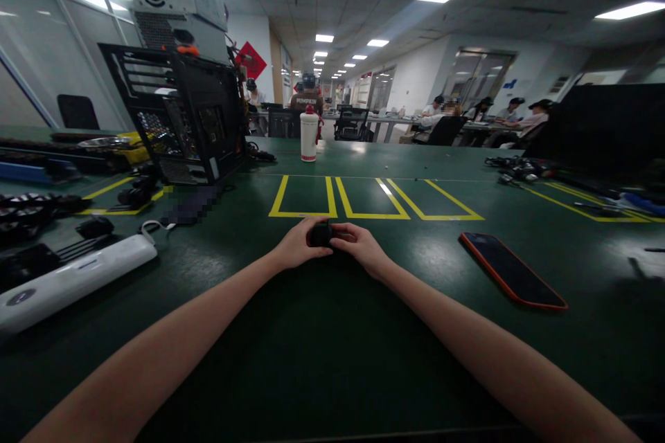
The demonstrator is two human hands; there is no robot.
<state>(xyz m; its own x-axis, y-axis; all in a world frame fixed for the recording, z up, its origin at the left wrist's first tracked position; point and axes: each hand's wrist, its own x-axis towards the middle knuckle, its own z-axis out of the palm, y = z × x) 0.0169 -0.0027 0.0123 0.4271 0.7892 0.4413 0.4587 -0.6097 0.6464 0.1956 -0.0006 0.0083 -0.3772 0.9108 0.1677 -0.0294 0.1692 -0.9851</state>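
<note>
Between my two hands, just in front of the yellow-taped boxes, is a small round black object (320, 234) whose kind I cannot make out. My left hand (297, 243) wraps around its left side, thumb below and fingers above. From the right, my right hand (361, 246) pinches its edge with thumb and fingertips. Both forearms reach in over the green table (332, 360). The fingers hide part of the black object.
A phone in an orange case (512, 270) lies to the right. On the left are a white power strip (83, 280), black parts and an opened computer case (181, 114). A white bottle (308, 136) stands behind the yellow tape (340, 215). Several people sit at far tables.
</note>
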